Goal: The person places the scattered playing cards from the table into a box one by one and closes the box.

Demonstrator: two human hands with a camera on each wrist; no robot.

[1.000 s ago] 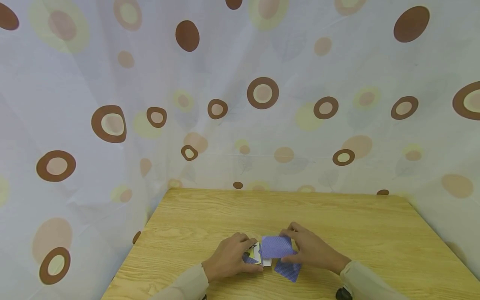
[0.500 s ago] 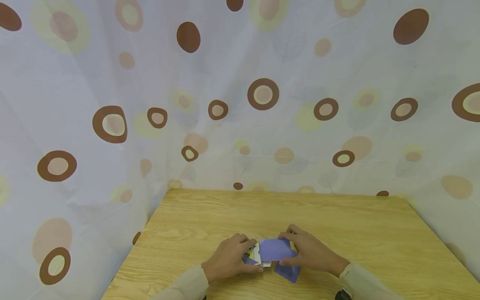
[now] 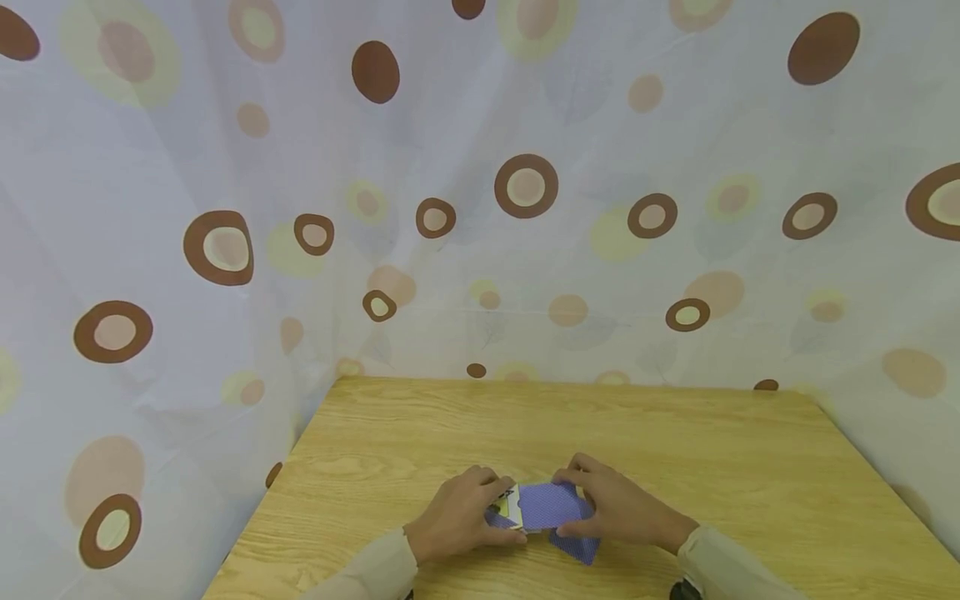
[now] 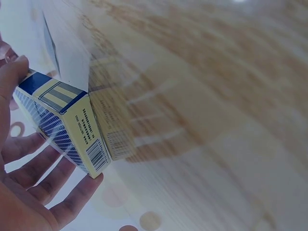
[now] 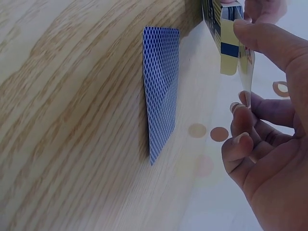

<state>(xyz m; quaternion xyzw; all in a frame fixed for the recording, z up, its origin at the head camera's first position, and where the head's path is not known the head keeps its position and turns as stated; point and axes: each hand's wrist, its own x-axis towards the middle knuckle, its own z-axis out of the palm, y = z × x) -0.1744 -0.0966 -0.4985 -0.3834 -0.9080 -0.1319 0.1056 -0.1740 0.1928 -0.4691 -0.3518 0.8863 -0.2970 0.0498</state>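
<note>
My left hand (image 3: 459,518) grips a small playing-card box (image 3: 508,505) low over the table, with fingers along one side and the thumb on the other. Blue print, yellow panels and a barcode show on the box (image 4: 72,126) in the left wrist view. At its right end, my right hand (image 3: 626,507) pinches a blue-patterned playing card (image 3: 550,505) between thumb and fingers. The card's left edge meets the box's end in the head view. A second blue-backed playing card (image 5: 161,89) lies on the table below my right hand. A yellow box flap (image 5: 229,65) hangs near my right fingers.
The wood-grain table (image 3: 420,425) stretches out ahead and to both sides of my hands. A pale curtain (image 3: 480,250) with brown and yellow spots encloses it at the back and sides.
My right hand has shifted slightly left and toward me, bringing its card down against the box's end. The white flap there is now mostly covered. My left hand stays put.
</note>
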